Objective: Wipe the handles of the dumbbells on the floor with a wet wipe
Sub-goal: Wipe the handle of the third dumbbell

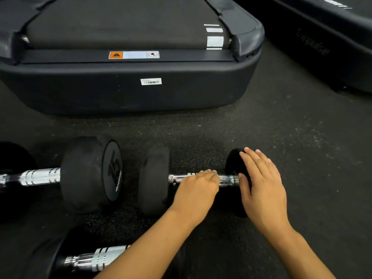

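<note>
Head view. The left hand [198,190] lies over the chrome handle [226,179] of a small dumbbell [155,181] resting on the dark speckled floor [201,133]. Its fingers [209,175] curl down over the bar near its middle; whether a wet wipe lies beneath them cannot be told, as none shows. Bare knurled chrome appears on both sides of these fingers: a short stretch toward the left head and a longer one toward the right head [234,164]. The right hand [261,188] rests flat on that right head, fingers [255,160] straight and close together, pointing away from the person; its thumb [244,188] lies against the inner face of the head, just beside the end of the handle. It grips nothing.

Left of the left hand's fingers, just beyond the small dumbbell's left head, lies a larger dumbbell [90,174] with "15" on its end face and its own chrome handle [40,176] running toward the left edge of the frame. Nearer the person than both hands, under the left forearm, lies a third dumbbell's handle [96,258], partly hidden by that arm.

Beyond the fingertips of both hands stands the rear end of a treadmill [130,93], bearing a warning label [133,55] and a barcode sticker [151,81]. A second dark machine [322,47] lies beyond and to the right.
</note>
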The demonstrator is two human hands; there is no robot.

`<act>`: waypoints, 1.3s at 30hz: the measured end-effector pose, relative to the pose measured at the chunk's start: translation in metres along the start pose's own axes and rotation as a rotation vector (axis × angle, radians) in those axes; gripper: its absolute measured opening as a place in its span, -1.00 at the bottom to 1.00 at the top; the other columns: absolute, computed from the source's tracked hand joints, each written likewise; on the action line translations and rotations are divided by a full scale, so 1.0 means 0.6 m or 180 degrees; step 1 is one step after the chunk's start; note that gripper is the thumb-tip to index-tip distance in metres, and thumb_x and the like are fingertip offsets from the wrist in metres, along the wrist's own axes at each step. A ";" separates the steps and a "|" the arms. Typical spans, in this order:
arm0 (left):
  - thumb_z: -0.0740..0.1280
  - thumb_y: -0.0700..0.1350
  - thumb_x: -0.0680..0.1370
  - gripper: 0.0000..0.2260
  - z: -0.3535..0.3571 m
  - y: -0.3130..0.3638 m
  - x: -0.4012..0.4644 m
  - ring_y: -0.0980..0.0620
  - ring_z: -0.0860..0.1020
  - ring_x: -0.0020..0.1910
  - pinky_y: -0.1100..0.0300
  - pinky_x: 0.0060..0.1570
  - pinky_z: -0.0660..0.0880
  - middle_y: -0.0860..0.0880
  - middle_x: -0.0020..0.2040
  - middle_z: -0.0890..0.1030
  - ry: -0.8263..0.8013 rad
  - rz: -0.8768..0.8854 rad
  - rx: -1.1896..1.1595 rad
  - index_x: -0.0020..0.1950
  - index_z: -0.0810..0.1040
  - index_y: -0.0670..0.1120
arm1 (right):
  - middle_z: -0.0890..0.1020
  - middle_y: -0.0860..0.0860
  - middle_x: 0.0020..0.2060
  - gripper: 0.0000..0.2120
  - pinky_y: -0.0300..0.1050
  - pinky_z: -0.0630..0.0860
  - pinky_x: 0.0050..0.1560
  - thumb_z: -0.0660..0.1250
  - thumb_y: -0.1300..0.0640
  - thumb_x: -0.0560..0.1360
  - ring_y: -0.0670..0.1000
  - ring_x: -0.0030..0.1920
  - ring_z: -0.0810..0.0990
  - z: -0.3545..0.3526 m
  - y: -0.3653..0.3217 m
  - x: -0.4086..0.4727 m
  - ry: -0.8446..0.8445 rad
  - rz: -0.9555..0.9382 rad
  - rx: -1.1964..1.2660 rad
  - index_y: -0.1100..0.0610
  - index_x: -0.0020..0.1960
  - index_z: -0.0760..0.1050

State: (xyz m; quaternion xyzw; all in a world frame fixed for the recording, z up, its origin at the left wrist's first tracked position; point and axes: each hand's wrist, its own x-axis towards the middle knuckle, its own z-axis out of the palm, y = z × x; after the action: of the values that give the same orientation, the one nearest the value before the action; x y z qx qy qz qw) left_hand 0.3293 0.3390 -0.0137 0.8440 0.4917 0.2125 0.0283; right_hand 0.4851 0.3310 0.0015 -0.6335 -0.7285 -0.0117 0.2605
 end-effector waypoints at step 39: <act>0.26 -0.11 0.55 -0.87 -0.020 -0.013 0.011 -0.03 0.57 -0.02 0.12 -0.07 0.45 0.01 0.01 0.60 -0.0401 -0.1078 -0.0238 0.06 0.55 -0.03 | 0.44 0.07 0.32 -0.57 -0.08 0.10 0.39 0.20 0.18 0.47 0.03 0.38 0.26 -0.004 -0.002 -0.003 0.0056 -0.0048 0.0002 0.21 0.33 0.40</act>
State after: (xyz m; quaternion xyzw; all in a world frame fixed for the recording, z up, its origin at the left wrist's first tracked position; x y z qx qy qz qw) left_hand 0.3212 0.3469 -0.0028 0.7592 0.6157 0.1695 0.1257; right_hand 0.4850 0.3283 0.0030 -0.6278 -0.7309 -0.0190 0.2670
